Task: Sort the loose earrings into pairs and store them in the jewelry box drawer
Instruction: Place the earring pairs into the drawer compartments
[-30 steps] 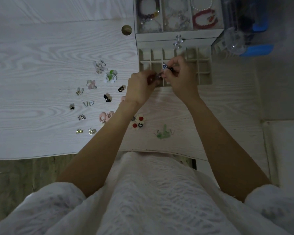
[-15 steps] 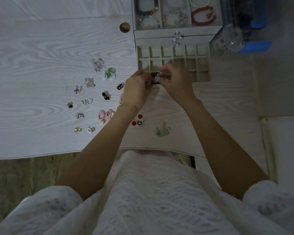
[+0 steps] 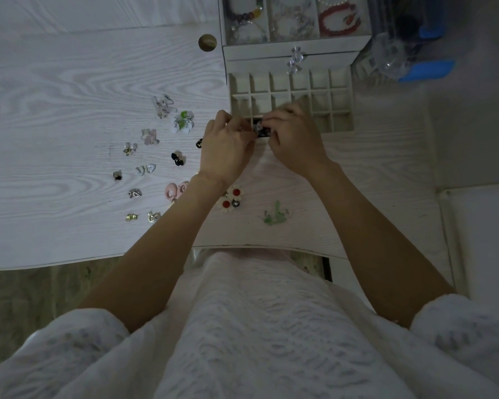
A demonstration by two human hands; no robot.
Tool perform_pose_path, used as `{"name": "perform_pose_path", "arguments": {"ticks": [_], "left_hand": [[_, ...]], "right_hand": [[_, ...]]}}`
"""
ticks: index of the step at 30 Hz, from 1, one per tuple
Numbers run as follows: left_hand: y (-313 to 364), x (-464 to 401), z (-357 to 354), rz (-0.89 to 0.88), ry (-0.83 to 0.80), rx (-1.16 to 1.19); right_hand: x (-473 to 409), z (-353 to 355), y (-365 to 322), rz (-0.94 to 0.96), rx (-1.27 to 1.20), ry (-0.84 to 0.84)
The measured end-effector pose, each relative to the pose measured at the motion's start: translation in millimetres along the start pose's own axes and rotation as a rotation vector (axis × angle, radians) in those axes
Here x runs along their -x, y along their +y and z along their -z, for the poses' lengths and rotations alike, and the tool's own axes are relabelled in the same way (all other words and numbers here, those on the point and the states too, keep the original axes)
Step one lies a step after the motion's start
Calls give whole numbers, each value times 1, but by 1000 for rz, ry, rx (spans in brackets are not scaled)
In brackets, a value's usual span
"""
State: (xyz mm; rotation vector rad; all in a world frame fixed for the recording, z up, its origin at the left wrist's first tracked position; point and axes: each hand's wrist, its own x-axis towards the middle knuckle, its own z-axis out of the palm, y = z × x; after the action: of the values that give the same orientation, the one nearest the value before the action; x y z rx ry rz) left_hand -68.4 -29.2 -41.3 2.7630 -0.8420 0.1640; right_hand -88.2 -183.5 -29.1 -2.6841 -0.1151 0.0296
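Observation:
The jewelry box drawer (image 3: pixel 342 90) is pulled out, a cream grid of small compartments. My left hand (image 3: pixel 228 148) and my right hand (image 3: pixel 294 136) meet over its front left corner, both pinching a small dark and white earring pair (image 3: pixel 260 128) held just above a front compartment. Loose earrings lie on the white table to the left: a green-white flower pair (image 3: pixel 183 122), a black pair (image 3: pixel 177 158), a pink pair (image 3: pixel 173 191), red-centred daisies (image 3: pixel 231 198), a green piece (image 3: pixel 275 217).
The jewelry box top tray (image 3: pixel 296 41) holds bracelets behind the drawer. A crystal drawer knob (image 3: pixel 294 60) sits above the grid. A blue and clear container (image 3: pixel 409 53) stands at the right. A round brass cap (image 3: pixel 207 42) marks the table. The table's front edge runs near my lap.
Both hands have come down and toward the drawer's front left compartments with the earring pair. The camera has tipped slightly, so the box sits higher in view.

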Motion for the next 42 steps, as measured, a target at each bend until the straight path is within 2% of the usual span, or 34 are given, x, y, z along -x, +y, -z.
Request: {"name": "perform_pose_path", "arguments": {"ticks": [3,6,8,9,12,13,15,18,21,27,33,37,40,42], "left_hand": [[1,7,2,-14,-9,-21],[6,22,12,-17,79,87],[13,35,22,-22,56,215],[20,43,27,-14,-15,273],[40,67,29,44,-373,342],[47,75,26,60,-448,343],[58,90,16,81,-493,333],[65,103,6,125,-463,327],[70,109,-2,123,-398,336],[70,112,-9,128,-345,347],[70,106,-8,40,-333,282],[69,94,-6,1,-285,330],[63,82,-2,57,-242,454],[61,70,5,154,-140,553]], "right_hand": [[23,10,1,-37,-61,99],[66,12,3,-176,-154,62],[91,10,5,-222,-232,19],[104,7,6,-241,-273,-26],[128,-4,7,-295,-352,-183],[134,-8,8,-295,-349,-219],[144,-15,6,-270,-294,-271],[147,-23,1,-233,-194,-246],[147,-26,-1,-170,-194,-173],[142,-15,14,-167,-94,-200],[141,-9,29,-348,-257,-2],[130,-9,26,-379,-387,43],[111,-2,20,-368,-493,81],[94,4,17,-345,-522,108]]}}
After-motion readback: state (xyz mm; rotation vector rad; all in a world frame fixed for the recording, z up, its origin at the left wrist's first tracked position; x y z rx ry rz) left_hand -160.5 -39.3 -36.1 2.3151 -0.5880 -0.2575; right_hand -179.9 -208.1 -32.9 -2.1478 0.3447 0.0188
